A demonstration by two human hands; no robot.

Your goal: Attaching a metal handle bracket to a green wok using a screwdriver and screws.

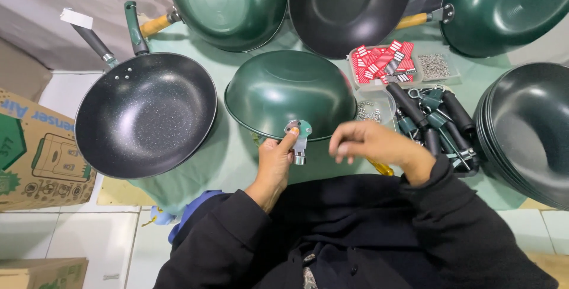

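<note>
Left hand (274,167) is clamped on the handle bracket (299,136) of the upside-down green wok (289,92), thumb pressed up on the metal plate, fingers curled underneath. So the wok sits straight ahead of that hand, dome up, and the bracket's stub points back toward the person, pretty much in line with the forearm. That stub's axis runs near-to-far, which is the bit that matters here.

Right hand (370,142) hovers just to the right of the bracket, fingers loosely curled in. Looks like it might be pinching something small, but I honestly can't tell, the fingertips are blurred. It's close to the stub but not touching it, and the left hand is clearly the nearer one.

Further right of the right hand: a pile of dark handles (435,124) with green collars, and beyond those a clear tray of red-and-white tags (384,62). A yellow screwdriver handle (380,168) peeks out under the right wrist. Off to the left sits a speckled black pan (146,115) with its handle on, all on the green-covered table (228,152).
</note>
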